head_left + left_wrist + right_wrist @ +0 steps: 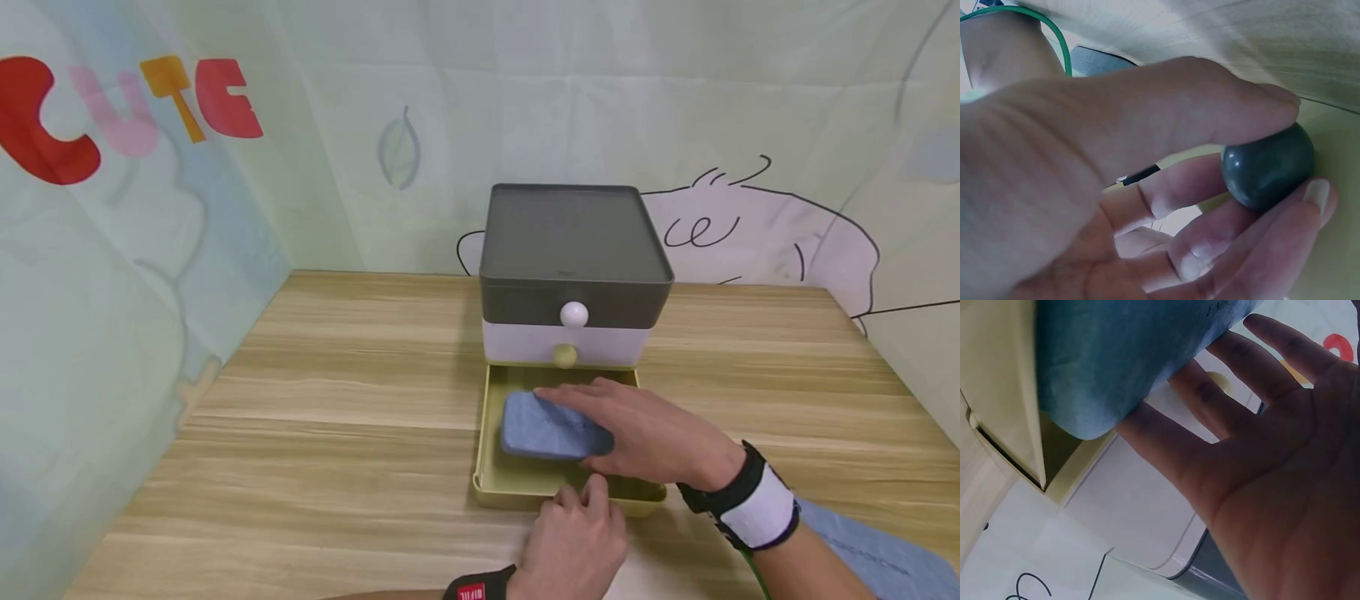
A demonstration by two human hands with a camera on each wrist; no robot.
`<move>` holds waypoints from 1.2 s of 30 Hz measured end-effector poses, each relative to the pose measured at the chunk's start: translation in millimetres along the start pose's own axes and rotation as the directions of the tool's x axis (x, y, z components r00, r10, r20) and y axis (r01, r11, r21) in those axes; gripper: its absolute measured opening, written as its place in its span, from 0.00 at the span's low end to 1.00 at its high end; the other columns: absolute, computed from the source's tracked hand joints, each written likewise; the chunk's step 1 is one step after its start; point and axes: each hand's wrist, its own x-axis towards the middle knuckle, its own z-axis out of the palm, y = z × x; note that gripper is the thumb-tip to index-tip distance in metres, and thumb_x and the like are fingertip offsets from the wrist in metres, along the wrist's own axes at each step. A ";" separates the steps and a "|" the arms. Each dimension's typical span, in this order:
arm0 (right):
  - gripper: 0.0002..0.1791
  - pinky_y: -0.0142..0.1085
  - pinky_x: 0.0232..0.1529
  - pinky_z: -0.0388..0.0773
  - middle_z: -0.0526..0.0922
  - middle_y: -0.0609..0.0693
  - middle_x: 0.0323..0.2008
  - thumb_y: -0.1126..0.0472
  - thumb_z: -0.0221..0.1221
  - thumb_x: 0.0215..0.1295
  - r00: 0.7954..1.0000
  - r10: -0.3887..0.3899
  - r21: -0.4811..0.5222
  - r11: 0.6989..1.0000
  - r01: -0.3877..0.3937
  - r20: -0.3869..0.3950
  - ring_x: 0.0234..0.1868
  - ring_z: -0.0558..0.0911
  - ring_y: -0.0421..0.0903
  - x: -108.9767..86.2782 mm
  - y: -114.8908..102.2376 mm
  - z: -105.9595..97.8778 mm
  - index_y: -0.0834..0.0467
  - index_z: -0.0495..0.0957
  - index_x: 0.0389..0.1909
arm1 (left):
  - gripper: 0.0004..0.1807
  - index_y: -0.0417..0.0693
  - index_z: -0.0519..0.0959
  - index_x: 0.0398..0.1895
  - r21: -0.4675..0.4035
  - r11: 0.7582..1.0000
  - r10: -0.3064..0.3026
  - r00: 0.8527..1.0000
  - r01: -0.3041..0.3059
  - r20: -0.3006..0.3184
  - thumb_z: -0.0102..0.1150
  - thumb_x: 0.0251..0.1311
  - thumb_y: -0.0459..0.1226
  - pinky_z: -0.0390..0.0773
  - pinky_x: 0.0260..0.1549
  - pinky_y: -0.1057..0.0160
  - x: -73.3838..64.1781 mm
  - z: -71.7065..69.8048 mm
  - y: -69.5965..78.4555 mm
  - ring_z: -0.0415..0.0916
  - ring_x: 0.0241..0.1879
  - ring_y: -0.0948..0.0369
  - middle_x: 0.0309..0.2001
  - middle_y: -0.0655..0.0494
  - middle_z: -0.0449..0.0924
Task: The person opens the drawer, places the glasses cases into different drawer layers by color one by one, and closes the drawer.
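Observation:
A blue, soft-edged case (555, 427) with faint lettering lies in the pulled-out yellow bottom drawer (491, 467) of a small drawer box. My right hand (656, 429) holds its right end, fingers along the far side and thumb on the near side. In the right wrist view, the fingers (1204, 394) are fairly straight and meet the edge of the case (1122, 362). At the drawer front, my left hand (573, 537) pinches a dark round knob (1266, 165) between thumb and fingers. The head view hides that knob behind the hand.
Above the drawer stand a white tier (525, 342) and a grey top tier (573, 233), both closed, with round knobs. Another blue item (877, 554) with lettering lies on the wood-grain table (337, 400) beside the right forearm. Printed cloth walls (360, 208) border the table.

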 end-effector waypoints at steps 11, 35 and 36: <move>0.49 0.48 0.60 0.78 0.76 0.49 0.69 0.61 0.74 0.52 1.000 -0.006 0.008 1.000 0.006 0.020 0.64 0.79 0.50 4.9 4.2 11.0 0.45 0.64 0.76 | 0.13 0.58 0.80 0.21 0.005 1.000 -0.005 1.000 0.005 -0.013 0.63 0.62 0.48 0.59 0.08 0.69 -0.9 0.3 0.0 0.56 0.12 0.64 0.28 0.59 0.72; 0.48 0.50 0.60 0.78 0.77 0.51 0.69 0.61 0.74 0.51 0.999 -0.006 -0.022 1.000 0.006 0.043 0.66 0.78 0.54 8.7 9.3 24.3 0.46 0.65 0.75 | 0.10 0.58 0.79 0.20 0.028 0.999 -0.032 0.999 0.033 -0.040 0.60 0.59 0.46 0.61 0.09 0.68 -1.1 1.4 2.9 0.57 0.13 0.64 0.28 0.59 0.70; 0.48 0.51 0.61 0.78 0.77 0.52 0.69 0.61 0.73 0.51 0.999 -0.007 -0.024 1.000 0.008 0.045 0.66 0.78 0.54 8.9 9.6 24.7 0.47 0.65 0.75 | 0.11 0.58 0.79 0.20 0.029 0.999 -0.032 0.999 0.033 -0.040 0.60 0.59 0.46 0.61 0.09 0.68 -1.4 1.4 3.0 0.58 0.13 0.64 0.28 0.59 0.71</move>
